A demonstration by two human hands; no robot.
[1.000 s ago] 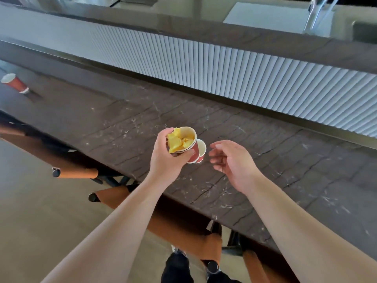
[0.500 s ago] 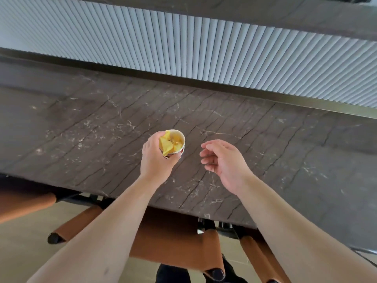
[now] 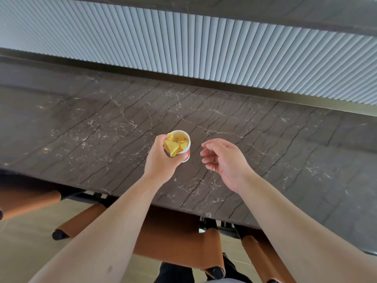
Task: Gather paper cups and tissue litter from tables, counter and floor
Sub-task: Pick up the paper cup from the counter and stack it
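Above the dark veined stone counter [image 3: 102, 127] we hold both bare forearms out over the near edge. Our left hand [image 3: 161, 162] grasps a red paper cup [image 3: 184, 149] from the side, fingers wrapped round its wall, cup upright and lifted clear of the surface. Layered white rims at the mouth suggest nested cups; how many we cannot tell. Inside sits crumpled yellow tissue [image 3: 173, 147], one folded corner poking over the rim on the side of our thumb. Our right hand [image 3: 226, 158] hovers just beside the cup, to its right, apart from it, fingers loosely curled and relaxed, holding nothing. Behind the counter runs a white ribbed panel [image 3: 204, 45], topped by a second dark ledge [image 3: 285, 11]. Below the counter's near edge stand brown leather chairs [image 3: 173, 237] with black frames, on a pale floor [image 3: 24, 242]. Dark trousers [image 3: 175, 272] show at bottom centre.
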